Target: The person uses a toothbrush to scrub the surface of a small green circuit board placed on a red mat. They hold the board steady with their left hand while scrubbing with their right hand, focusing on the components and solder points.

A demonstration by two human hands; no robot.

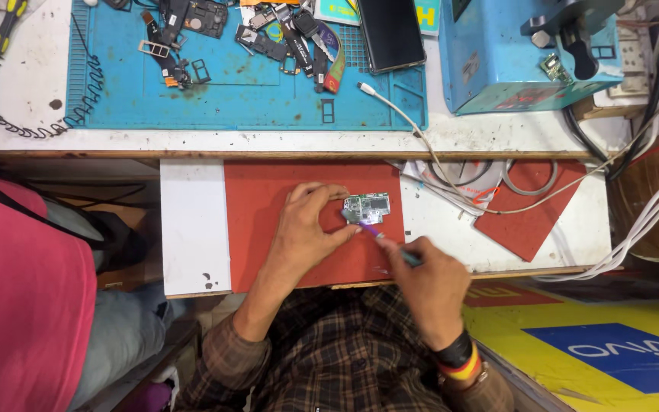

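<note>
A small green circuit board (368, 207) lies on a red mat (261, 221) on a pull-out shelf. My left hand (305, 233) rests on the mat with its fingers pinching the board's left edge. My right hand (425, 284) grips a thin tool (379, 233) with a purple shaft and a teal handle. The tool's tip touches the board's lower left corner.
Above, a blue work mat (253, 95) holds several phone parts, with a dark phone (390, 32), a blue machine (524, 57) and a white cable (421, 133). A coiled cord (9, 114) lies left. A second red mat (532, 206) sits right. A person in pink (24, 305) sits beside me.
</note>
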